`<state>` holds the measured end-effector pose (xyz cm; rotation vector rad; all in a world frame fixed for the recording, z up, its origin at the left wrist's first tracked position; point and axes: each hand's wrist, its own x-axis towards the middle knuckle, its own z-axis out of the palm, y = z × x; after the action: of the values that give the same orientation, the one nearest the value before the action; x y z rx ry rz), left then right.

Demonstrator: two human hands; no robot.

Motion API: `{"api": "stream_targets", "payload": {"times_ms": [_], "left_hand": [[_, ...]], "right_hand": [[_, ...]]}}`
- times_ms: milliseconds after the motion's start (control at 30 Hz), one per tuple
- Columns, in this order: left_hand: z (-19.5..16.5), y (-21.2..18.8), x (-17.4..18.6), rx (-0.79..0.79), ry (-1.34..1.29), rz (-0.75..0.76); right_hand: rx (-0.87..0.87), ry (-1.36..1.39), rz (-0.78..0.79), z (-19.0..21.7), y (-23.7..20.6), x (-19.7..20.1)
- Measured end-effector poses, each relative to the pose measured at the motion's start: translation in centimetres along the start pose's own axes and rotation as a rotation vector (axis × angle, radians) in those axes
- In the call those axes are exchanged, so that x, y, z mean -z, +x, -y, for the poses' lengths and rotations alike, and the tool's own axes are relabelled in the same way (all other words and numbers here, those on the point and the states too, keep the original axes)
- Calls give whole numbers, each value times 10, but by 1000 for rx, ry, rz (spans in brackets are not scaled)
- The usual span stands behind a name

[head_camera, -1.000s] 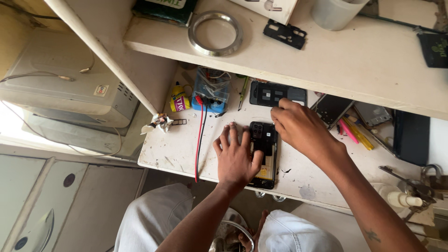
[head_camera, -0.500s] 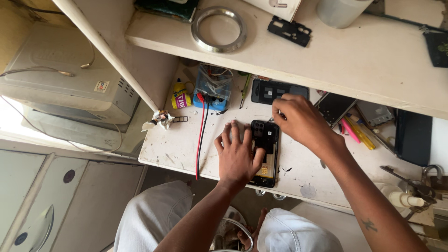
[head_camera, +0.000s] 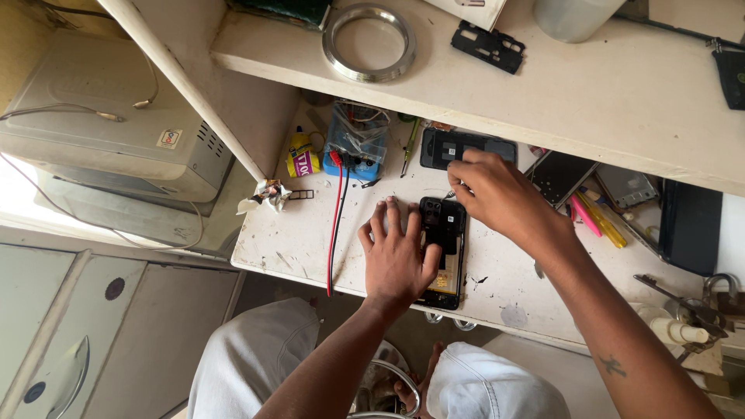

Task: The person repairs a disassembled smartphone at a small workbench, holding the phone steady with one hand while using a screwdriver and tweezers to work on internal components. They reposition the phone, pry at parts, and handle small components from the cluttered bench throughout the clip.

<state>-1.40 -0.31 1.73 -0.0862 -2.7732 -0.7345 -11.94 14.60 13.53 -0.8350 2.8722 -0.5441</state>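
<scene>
An opened black phone (head_camera: pixel 445 248) lies face down on the white workbench (head_camera: pixel 512 295), its insides showing. My left hand (head_camera: pixel 397 252) lies flat on the bench with its thumb against the phone's left side, pinning it. My right hand (head_camera: pixel 497 194) hovers at the phone's top end, fingers pinched around a thin metal tool whose tip points at the phone's upper edge. A second black phone back cover (head_camera: pixel 454 147) lies just beyond my right hand.
Red and black wires (head_camera: pixel 335 225) run down the bench from a blue box of parts (head_camera: pixel 355 143). A small yellow bottle (head_camera: pixel 301 159) stands left of it. Pink and yellow tools (head_camera: pixel 597 217) and a dark phone (head_camera: pixel 560 177) lie right. The shelf above holds a metal ring (head_camera: pixel 369 43).
My right hand has shifted slightly up and left, off the phone's top toward its upper edge. My left hand stays on the phone.
</scene>
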Motion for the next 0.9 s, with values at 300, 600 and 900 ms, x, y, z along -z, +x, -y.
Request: {"api": "stream_targets", "payload": {"times_ms": [300,600,900], "left_hand": [[-1,1,2,-4,7,4],[-1,1,3,5,0,13],[-1,1,1,5,9,21]], "right_hand": [[67,75,97,-7,3,6],[9,-96,64,7,1,5],[107,-121,138,11,6,10]]}}
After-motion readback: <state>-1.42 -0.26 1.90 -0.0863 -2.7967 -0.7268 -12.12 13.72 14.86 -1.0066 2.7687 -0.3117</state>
